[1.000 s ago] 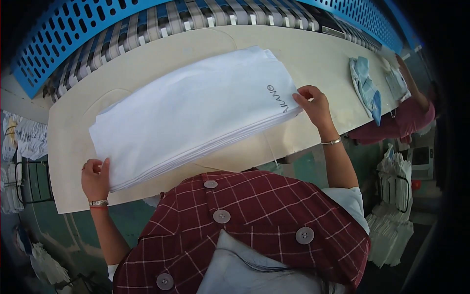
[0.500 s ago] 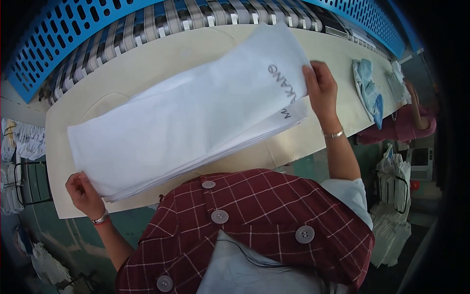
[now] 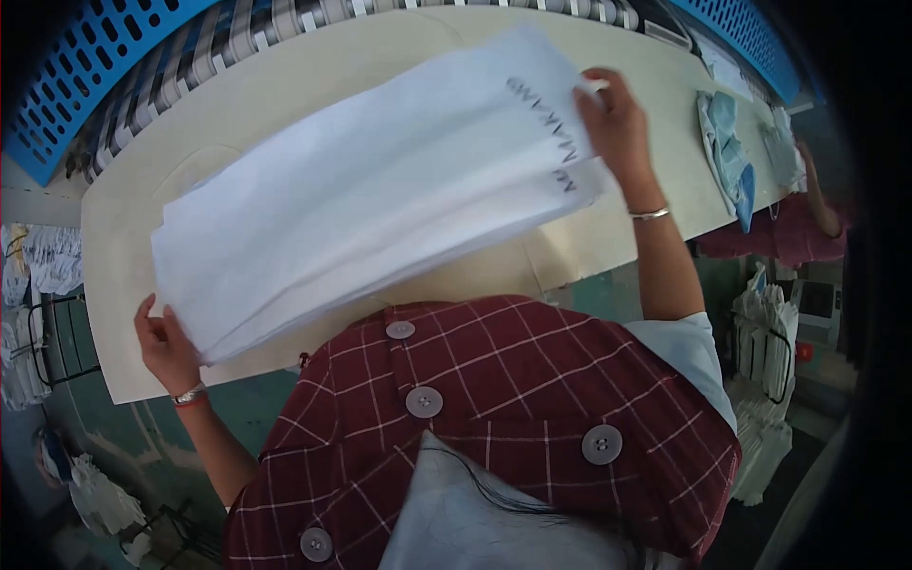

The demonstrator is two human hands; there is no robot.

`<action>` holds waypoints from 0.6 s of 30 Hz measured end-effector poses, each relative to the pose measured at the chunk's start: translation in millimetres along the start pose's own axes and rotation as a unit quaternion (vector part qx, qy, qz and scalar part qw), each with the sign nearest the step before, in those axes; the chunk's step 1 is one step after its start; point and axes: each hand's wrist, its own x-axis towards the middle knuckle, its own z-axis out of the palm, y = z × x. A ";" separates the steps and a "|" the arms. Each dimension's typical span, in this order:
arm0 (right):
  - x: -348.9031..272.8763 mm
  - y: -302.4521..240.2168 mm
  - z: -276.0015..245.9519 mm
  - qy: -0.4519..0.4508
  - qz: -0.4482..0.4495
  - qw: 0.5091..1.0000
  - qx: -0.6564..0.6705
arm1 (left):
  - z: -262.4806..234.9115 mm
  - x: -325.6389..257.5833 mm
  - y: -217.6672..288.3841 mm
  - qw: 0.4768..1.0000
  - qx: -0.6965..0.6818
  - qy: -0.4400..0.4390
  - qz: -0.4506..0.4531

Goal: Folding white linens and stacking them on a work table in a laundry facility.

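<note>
A long white cloth (image 3: 380,157) with dark print near its right end lies over a stack of like white cloths (image 3: 446,249), set slantwise across the table. At its upper right edge, my right hand (image 3: 616,128) is closed on the cloth, fingers bent over the border. By the lower left corner of the stack is my left hand (image 3: 166,350), with its thumb and forefinger apart. It is right beside the cloth edge; whether a fingertip touches is hard to tell.
The pale table (image 3: 123,285) has a curved edge. Beyond it run a roller machine's belts (image 3: 285,24) and a blue perforated guard (image 3: 90,76). Light blue cloths (image 3: 724,157) lie at the right, near another person (image 3: 784,233). Racks of white cloths (image 3: 765,332) stand at both sides.
My right hand has moved up a little. The top cloth lies flatter, showing more of its print. My left hand's fingers have parted from their pinch at the corner.
</note>
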 end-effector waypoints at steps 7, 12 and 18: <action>-11.2 27.9 9.8 -0.007 -0.009 0.996 -0.090 | 3.4 29.4 3.3 0.990 0.060 -0.106 0.078; -8.0 9.3 9.5 -0.020 0.048 0.998 -0.046 | -7.8 28.7 -7.9 0.992 0.017 -0.089 0.092; -5.9 7.7 4.9 -0.023 -0.035 0.984 -0.172 | -12.3 33.7 18.2 0.975 0.105 -0.132 0.145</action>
